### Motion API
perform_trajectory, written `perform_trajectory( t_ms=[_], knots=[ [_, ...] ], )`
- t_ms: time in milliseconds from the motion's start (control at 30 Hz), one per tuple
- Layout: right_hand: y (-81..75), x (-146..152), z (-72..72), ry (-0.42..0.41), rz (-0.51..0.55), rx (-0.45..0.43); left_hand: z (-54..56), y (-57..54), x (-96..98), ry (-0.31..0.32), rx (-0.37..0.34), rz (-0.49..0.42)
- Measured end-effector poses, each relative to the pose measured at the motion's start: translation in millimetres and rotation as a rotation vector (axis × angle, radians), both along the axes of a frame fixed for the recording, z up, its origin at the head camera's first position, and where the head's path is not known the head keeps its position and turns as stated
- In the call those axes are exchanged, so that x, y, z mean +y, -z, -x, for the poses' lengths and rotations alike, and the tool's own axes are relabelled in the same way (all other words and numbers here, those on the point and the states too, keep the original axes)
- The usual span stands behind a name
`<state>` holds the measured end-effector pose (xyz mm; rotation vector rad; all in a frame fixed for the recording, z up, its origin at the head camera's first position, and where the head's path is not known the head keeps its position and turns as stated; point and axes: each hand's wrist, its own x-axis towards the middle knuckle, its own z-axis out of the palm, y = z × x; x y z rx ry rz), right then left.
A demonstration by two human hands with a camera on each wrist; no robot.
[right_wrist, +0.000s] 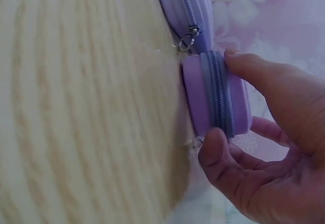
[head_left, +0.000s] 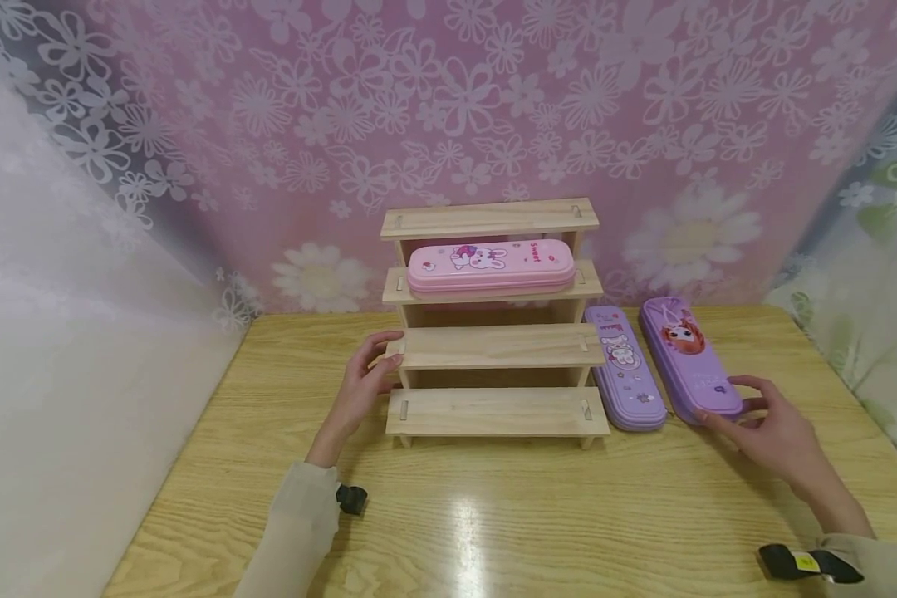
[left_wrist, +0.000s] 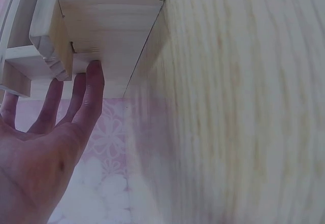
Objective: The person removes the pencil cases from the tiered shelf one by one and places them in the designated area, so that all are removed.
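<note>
Toward the right edge of the desk (head_left: 493, 482), the right hand (head_left: 781, 428) pinches the near end of the purple case (head_left: 693, 365). The left hand (head_left: 362, 378) rests fairly straight fingers against the left end of the rack (head_left: 493, 346). Picking up the purple case seems in hand; a lift likely calls for clearing the lilac case (head_left: 628, 374), lying between it and the rack. The pink case (head_left: 492, 266) sits on the rack's second-highest board.

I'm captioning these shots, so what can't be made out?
Head view: faint lettering on the held purple case, too small to read.
Head view: what the pink case contains, hidden by its closed lid.
Right wrist view: part of the lilac case, cut off by the top edge.
Left wrist view: part of the wooden rack, cut off by the left edge.
</note>
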<state>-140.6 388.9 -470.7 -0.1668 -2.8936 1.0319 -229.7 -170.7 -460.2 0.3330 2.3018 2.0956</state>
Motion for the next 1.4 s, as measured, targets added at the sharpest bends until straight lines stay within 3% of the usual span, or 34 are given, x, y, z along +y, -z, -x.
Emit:
perform_trajectory(
  t_ms=[200, 333, 633, 1100, 1400],
  knots=[
    [-10.2, -5, 6.4, 0.056, -0.03, 0.152, -1.8, -3.8, 1.2, -0.014, -0.001, 0.007],
    [-24.2, -22, 12.7, 0.077, 0.072, 0.304, -0.5, -5.4, 3.0, -0.027, -0.01, 0.002],
    [-60.4, -80, 39.9, -0.07, 0.213, 0.569, 2.3, -4.6, 2.6, -0.036, -0.023, 0.005],
    [-99.5, -146, 84.0, -0.272, 0.228, 0.71, 1.9, -9.0, 0.7, -0.01, -0.027, 0.013],
    [-113.0, -175, 107.8, -0.304, 0.17, 0.69, -0.6, -10.1, 2.9, -0.012, -0.023, 0.02]
  ],
)
